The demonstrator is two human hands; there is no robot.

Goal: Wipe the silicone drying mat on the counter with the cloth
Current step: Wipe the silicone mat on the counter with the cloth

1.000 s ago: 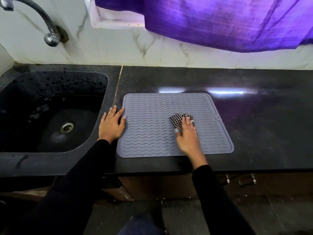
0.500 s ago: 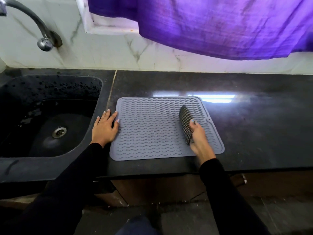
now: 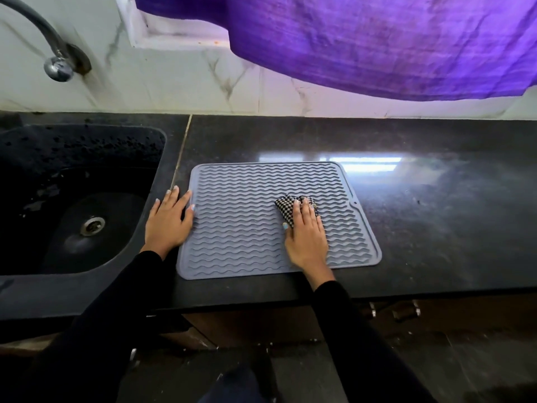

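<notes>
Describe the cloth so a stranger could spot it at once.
Find the black counter right of the sink; a grey wavy-ribbed drying mat lies on it. On the mat's right half, under the right hand, sits the cloth: small, crumpled, and the only black-and-white checked thing there.

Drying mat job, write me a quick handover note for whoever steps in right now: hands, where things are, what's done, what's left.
Left hand: flat on the counter at the mat's left edge, fingertips on its rim, steadying it.
Right hand: pressing the checked cloth flat onto the drying mat, right of centre.
Mat lies flat beside the sink.
Done: wiping is underway; how much is covered cannot be told.
Left: work the cloth across the remaining ridges and the edges, then lift it off.
</notes>
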